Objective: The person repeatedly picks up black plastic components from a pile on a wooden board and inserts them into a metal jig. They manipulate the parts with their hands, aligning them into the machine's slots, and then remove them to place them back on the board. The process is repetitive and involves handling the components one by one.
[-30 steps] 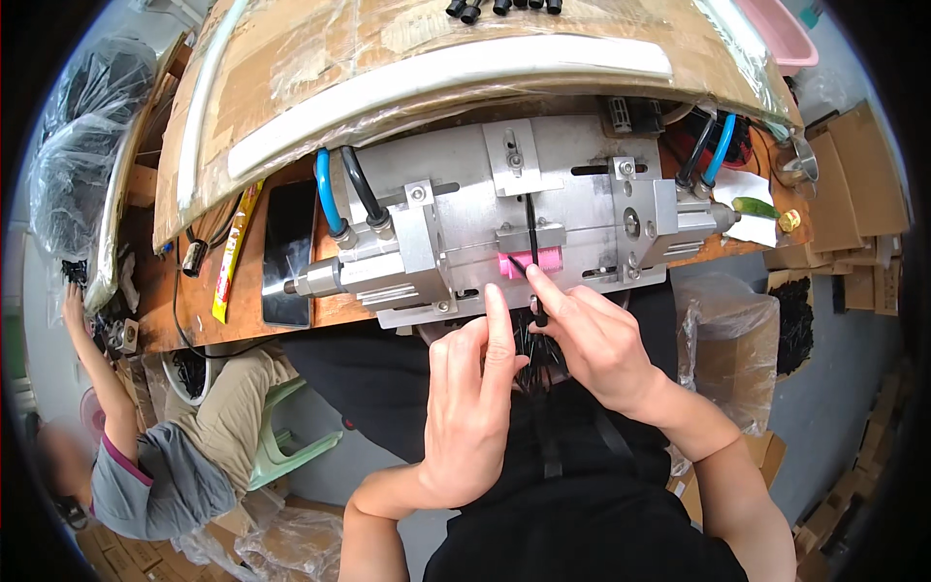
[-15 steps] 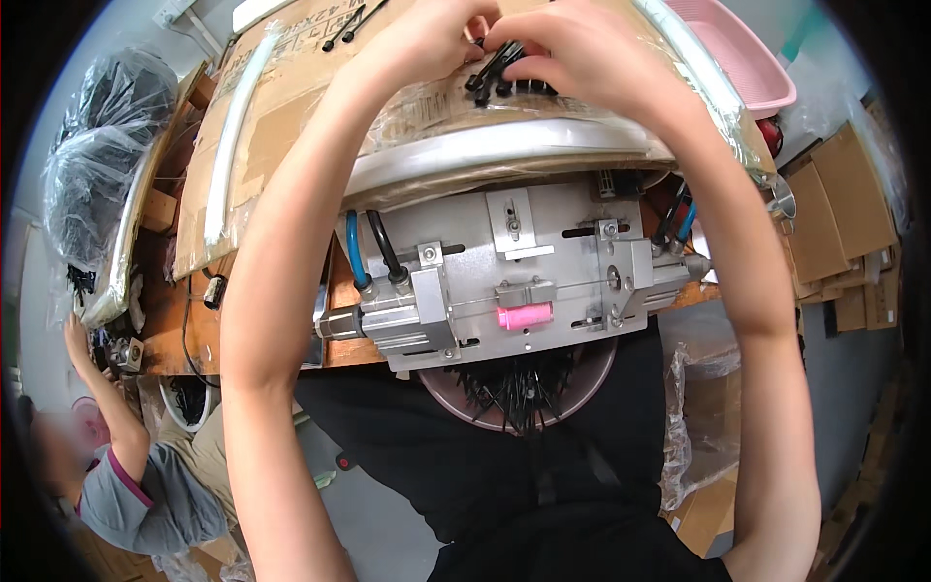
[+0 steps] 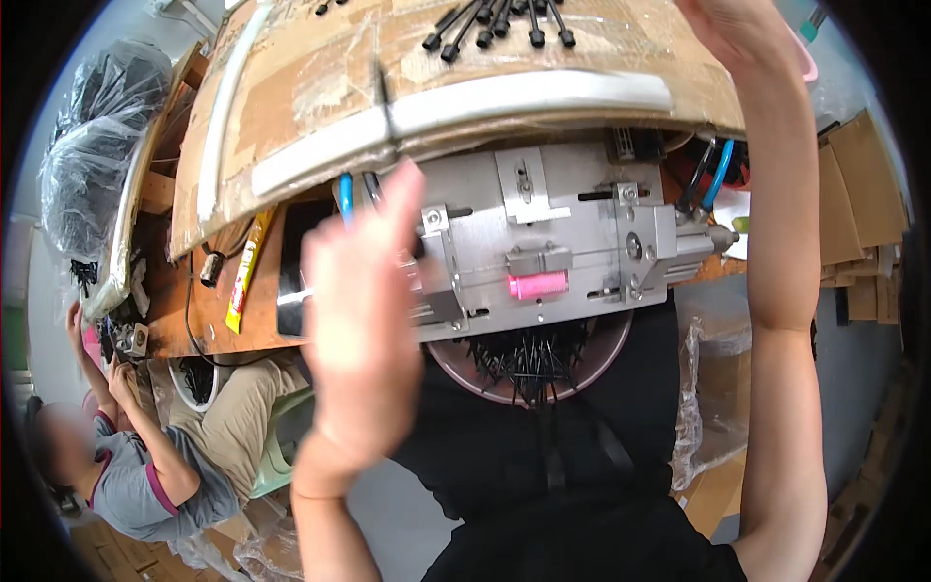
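Observation:
My left hand (image 3: 359, 320), smeared by motion, is raised in front of the left part of a metal clamping fixture (image 3: 485, 213). A thin black rod (image 3: 385, 107) sticks up from its fingers, also blurred. My right hand (image 3: 742, 34) reaches to the far right edge of the cardboard; its fingers are cut off by the top of the picture. Several black rods with thick ends (image 3: 499, 24) lie on the cardboard-covered surface (image 3: 320, 102) between the hands. A pink cylinder (image 3: 538, 283) sits at the front of the fixture.
Below the fixture, a pinkish bowl (image 3: 621, 339) holds many black rods. A yellow packet (image 3: 248, 272) and a cable lie on the wooden bench (image 3: 184, 325). Blue and black hoses (image 3: 718, 179) run at the right. Another person (image 3: 165, 466) works at the left; cartons (image 3: 863, 184) stand right.
My left hand has come back from the rod pile toward me, with a black rod. My right hand has left the pile and moved right. The view has shifted slightly.

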Available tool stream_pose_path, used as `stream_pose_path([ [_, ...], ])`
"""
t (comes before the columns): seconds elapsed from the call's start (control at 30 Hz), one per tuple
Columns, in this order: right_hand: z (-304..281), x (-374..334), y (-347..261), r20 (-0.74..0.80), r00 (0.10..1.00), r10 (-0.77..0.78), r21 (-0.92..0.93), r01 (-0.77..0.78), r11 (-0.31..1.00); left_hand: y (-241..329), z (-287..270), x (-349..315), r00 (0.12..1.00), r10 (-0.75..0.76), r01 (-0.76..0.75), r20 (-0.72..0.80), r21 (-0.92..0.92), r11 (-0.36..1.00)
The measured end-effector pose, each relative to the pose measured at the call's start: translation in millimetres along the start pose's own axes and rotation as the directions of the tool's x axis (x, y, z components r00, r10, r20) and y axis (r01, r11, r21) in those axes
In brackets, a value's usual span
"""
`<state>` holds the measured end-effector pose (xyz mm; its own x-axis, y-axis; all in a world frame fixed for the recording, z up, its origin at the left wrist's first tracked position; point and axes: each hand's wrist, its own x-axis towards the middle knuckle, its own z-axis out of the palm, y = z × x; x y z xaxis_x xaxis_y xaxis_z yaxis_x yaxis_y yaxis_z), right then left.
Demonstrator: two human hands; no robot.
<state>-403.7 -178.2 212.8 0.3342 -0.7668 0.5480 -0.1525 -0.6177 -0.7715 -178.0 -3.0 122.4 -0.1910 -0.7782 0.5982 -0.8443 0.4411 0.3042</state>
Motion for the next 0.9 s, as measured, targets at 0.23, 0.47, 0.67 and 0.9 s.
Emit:
stream_pose_path([
  [0.23, -7.8, -53.3, -3.9, -0.047, 0.998, -0.034, 0.333, 0.048, 0.942, 59.7, 66.1, -65.6, 0.963, -0.063, 0.040, 0.263, 0.092, 0.995],
  [0.47, -41.6, -132.2, -16.6, -0.273, 0.962, 0.032, 0.124, 0.002, 0.992, 65.6, 76.9, -59.3, 0.958, -0.026, -0.005, 0.284, 0.109, 0.994],
  [0.67, 52.9, -207.2, -13.6, 0.012, 0.993, -0.116, -0.209, 0.116, 0.971, 63.4, 62.0, -67.7, 0.942, -0.136, 0.148, 0.307, -0.015, 0.989],
  [0.9, 105.3, -249.9, 17.9, 0.080, 0.996, -0.036, -0.381, 0.064, 0.922, 66.4, 32.5, -68.8, 0.947, -0.201, 0.242, 0.250, -0.148, 0.959],
])
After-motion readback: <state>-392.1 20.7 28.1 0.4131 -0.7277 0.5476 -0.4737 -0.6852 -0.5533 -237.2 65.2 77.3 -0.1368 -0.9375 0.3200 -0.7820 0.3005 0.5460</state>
